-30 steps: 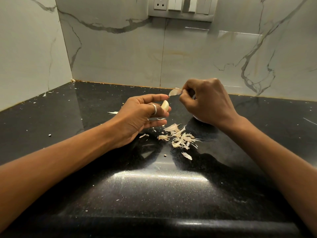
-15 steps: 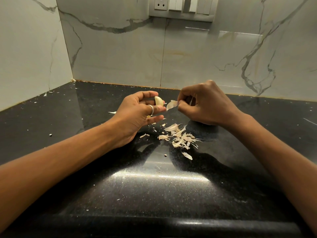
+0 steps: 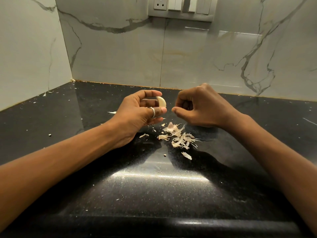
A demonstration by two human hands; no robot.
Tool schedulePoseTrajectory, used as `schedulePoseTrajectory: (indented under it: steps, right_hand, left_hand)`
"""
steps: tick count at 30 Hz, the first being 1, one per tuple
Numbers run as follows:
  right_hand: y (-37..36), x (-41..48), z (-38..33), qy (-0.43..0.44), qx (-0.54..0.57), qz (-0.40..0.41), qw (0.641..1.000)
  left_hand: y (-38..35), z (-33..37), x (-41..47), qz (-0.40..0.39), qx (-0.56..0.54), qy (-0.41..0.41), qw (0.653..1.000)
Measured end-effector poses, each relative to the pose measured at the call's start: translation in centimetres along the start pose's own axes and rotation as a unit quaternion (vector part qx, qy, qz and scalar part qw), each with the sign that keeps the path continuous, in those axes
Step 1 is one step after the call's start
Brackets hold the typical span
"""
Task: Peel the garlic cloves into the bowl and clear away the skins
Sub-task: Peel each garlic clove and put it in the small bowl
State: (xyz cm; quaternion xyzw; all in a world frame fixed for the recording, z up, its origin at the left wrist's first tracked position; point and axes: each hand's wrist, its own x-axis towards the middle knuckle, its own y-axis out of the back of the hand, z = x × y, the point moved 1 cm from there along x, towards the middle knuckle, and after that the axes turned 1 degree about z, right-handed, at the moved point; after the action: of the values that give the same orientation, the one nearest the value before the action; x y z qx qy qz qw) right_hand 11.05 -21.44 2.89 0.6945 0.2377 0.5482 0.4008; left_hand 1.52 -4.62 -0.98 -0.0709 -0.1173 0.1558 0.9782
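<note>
My left hand [image 3: 137,114] pinches a pale peeled garlic clove [image 3: 162,101] between thumb and fingertips, a little above the black counter. My right hand [image 3: 200,107] hovers just right of the clove with its fingers curled and thumb pointing at it; I see nothing held in it. A pile of papery garlic skins [image 3: 178,136] lies on the counter below and between the hands. No bowl is in sight; my right hand and wrist hide the counter behind them.
The black stone counter [image 3: 154,186] meets marble walls at the back and left. Stray skin bits [image 3: 112,112] and crumbs dot the surface. A switch panel [image 3: 181,7] sits high on the back wall. The counter's rounded front edge runs along the bottom.
The skin piece that my right hand pinched is gone from its fingers, and another flake lies on the pile. My left hand has turned the clove upward.
</note>
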Motion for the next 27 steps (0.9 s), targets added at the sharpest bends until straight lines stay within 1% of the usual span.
schedulePoseTrajectory:
  steps: [3, 6, 14, 22, 27]
  right_hand:
    - [-0.1, 0.1, -0.1, -0.01, 0.039, 0.027, 0.999]
    - [-0.2, 0.2, -0.4, -0.015, 0.067, 0.024, 0.997]
    - [-0.8, 0.2, -1.1, 0.001, 0.063, 0.03, 0.998]
    - [-0.7, 0.0, -0.8, -0.008, 0.093, 0.017, 0.996]
    - [-0.9, 0.0, -0.9, -0.007, 0.092, 0.023, 0.995]
  left_hand:
    - [0.0, -0.1, 0.1, 0.002, 0.007, -0.009, 1.0]
    - [0.2, -0.2, 0.0, 0.001, 0.017, -0.017, 1.0]
    - [0.0, 0.0, -0.2, -0.002, 0.048, -0.022, 0.999]
    - [0.0, -0.1, -0.2, 0.007, 0.035, -0.011, 0.999]
    - [0.0, -0.1, -0.3, 0.009, 0.028, -0.014, 0.999]
